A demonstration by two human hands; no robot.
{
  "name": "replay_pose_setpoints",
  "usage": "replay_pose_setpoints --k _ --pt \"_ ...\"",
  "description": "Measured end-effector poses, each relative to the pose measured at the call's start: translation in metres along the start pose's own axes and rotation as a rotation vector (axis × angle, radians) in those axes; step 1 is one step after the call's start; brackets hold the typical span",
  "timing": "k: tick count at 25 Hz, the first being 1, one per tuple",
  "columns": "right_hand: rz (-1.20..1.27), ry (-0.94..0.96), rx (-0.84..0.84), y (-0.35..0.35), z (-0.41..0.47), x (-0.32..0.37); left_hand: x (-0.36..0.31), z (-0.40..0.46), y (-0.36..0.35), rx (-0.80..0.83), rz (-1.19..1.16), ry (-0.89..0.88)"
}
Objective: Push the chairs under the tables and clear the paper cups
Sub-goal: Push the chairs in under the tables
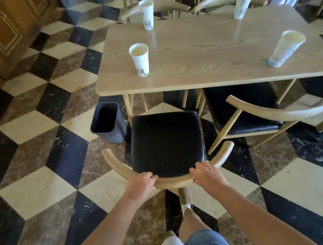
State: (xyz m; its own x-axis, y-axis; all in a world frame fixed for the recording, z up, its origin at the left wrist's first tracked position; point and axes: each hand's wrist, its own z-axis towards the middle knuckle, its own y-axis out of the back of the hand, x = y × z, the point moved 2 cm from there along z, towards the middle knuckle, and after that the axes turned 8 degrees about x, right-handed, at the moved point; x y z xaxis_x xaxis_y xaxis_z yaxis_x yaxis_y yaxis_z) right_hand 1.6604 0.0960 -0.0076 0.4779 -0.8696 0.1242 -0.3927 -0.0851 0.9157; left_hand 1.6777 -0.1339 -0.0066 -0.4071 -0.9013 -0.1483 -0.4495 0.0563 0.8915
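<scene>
A wooden chair with a black seat point(166, 143) stands in front of me, its seat clear of the light wooden table point(199, 50). My left hand point(141, 184) and my right hand point(207, 174) both grip its curved backrest. A second chair point(254, 112) at the right sits partly under the table. Several white paper cups stand on the tabletop: one near left point(140, 59), one far left point(147, 14), one far right point(242, 2), one near right point(284, 48).
A dark grey bin point(107, 121) stands on the floor left of the chair, by the table leg. Two more chairs point(168, 7) stand at the table's far side. A wooden cabinet point(5, 31) fills the upper left. The floor is checkered marble.
</scene>
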Motion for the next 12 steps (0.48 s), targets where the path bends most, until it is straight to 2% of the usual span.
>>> replay_pose_setpoints --k 7,10,12 --pt "-0.031 -0.019 0.021 0.024 0.072 -0.048 0.034 0.077 0.039 0.005 0.012 0.02" --pt "-0.016 -0.017 0.029 0.038 0.1 -0.068 0.046 0.104 0.058 -0.04 0.012 0.049" --pt "-0.012 -0.022 0.015 0.049 0.118 -0.078 0.056 0.122 0.066 -0.005 0.039 0.041"
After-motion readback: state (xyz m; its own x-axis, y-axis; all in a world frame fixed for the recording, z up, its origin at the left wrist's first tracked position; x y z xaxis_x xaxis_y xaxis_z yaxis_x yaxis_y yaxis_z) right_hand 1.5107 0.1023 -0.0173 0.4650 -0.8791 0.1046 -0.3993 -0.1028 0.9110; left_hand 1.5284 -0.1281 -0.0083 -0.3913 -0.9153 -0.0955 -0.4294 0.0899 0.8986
